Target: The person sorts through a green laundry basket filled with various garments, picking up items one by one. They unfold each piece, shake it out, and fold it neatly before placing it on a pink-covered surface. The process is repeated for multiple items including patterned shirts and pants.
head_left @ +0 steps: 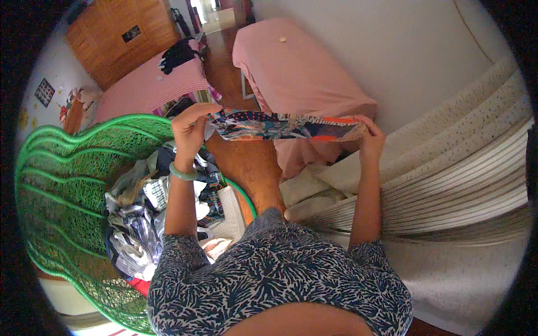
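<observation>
A multicoloured patterned cloth (286,126), with dark blue, white and orange areas, stretches in a long narrow strip between my two raised hands. My left hand (189,126) pinches its left end between thumb and fingers. A pale green bangle (183,172) circles that wrist. At the other end my right hand (371,139) grips the cloth's beige and orange edge. Whether the cloth is a garment or a scarf, I cannot tell. Below my left forearm lies a heap of crumpled clothes (137,224) in white, grey and dark colours.
The heap rests in a green woven basket chair (47,134) at left. Ahead stands a long surface under a pink cover (302,67), with a small pale object (282,40) on it. A pink bed (140,89) holds dark clothing (178,56). Striped curtains (448,190) hang at right.
</observation>
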Demonstrator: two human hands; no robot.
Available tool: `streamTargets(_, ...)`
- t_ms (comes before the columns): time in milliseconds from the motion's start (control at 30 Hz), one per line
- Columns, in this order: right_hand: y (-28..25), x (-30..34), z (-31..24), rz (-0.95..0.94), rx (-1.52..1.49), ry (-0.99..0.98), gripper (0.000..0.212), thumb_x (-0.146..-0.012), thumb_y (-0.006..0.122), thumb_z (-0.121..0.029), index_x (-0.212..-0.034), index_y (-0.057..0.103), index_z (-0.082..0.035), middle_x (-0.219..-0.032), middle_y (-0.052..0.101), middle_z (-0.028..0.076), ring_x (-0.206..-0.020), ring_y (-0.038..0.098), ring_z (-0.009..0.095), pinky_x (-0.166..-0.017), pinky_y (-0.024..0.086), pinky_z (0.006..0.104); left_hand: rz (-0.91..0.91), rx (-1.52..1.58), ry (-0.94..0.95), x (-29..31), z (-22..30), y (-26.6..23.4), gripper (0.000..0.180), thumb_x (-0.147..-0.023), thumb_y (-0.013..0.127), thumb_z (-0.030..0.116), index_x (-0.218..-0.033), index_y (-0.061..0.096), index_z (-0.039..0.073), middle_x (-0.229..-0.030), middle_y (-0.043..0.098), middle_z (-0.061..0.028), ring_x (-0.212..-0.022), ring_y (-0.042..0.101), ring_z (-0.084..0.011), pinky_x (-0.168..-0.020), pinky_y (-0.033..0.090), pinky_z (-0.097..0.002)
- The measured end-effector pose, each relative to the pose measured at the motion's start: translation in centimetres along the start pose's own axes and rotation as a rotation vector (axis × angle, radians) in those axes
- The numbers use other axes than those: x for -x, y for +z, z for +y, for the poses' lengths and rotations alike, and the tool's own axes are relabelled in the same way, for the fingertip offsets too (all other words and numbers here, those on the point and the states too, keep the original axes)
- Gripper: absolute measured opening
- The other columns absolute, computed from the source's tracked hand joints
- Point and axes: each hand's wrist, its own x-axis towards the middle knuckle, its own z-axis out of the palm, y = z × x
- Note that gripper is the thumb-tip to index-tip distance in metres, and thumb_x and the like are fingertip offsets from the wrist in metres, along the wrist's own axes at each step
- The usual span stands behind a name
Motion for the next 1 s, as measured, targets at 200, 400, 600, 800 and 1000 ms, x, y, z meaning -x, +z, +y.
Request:
streamTargets(200,-3.6,0.5,-0.2,-0.052,0.062,0.219,0.024,-0.082,0.053,0.003,-0.101,0.068,0.002,-0.092,0.067,0.005,-0.082,0.061,0.010,-0.074,0.048,0.0218,-0.248,0.393,-0.092,-3.0,-5.6,6.6,0.020,-0.089,0.035,-0.006,-0.091,0.053,0.001,-0.100,0.065,-0.0150,-0.092,0.062,-0.0200,-0.083,0.048,-0.0284)
streamTargets(400,-2.8,-1.3,2.6,0.018,0.023,0.272,0.027,-0.081,0.051,0.005,-0.101,0.068,0.000,-0.097,0.068,0.006,-0.082,0.061,0.010,-0.073,0.047,0.0217,-0.414,0.762,-0.342,-7.1,-14.6,13.3,0.013,-0.093,0.037,-0.001,-0.091,0.049,0.005,-0.103,0.064,-0.0148,-0.100,0.061,-0.0211,-0.086,0.049,-0.0315)
streamTargets(600,1.5,-11.2,9.8,0.208,0.061,0.222,0.026,-0.084,0.051,0.002,-0.103,0.068,0.002,-0.108,0.066,0.009,-0.090,0.061,0.012,-0.079,0.046,0.0213,-0.537,0.657,-0.383,-17.3,-30.4,23.3,0.019,-0.088,0.040,0.000,-0.095,0.058,0.000,-0.117,0.061,-0.0139,-0.110,0.054,-0.0215,-0.099,0.038,-0.0316)
streamTargets(800,5.0,-22.4,12.2,0.516,-0.316,-0.074,0.018,-0.084,0.058,0.001,-0.100,0.068,0.002,-0.107,0.065,0.012,-0.094,0.061,0.017,-0.084,0.046,0.0250,-0.410,0.820,-0.170,-30.8,-36.9,32.2,0.019,-0.084,0.057,0.000,-0.103,0.063,-0.002,-0.113,0.062,-0.0128,-0.105,0.056,-0.0161,-0.088,0.045,-0.0280)
streamTargets(1000,9.1,-18.4,15.4,0.761,0.277,0.118,0.011,-0.080,0.067,0.003,-0.090,0.066,-0.002,-0.099,0.063,0.005,-0.092,0.057,0.012,-0.085,0.046,0.0267,-0.373,0.830,-0.344,-27.8,-43.5,35.4,0.046,-0.071,0.074,-0.007,-0.113,0.056,0.001,-0.110,0.058,-0.0100,-0.100,0.057,-0.0140,-0.078,0.051,-0.0258)
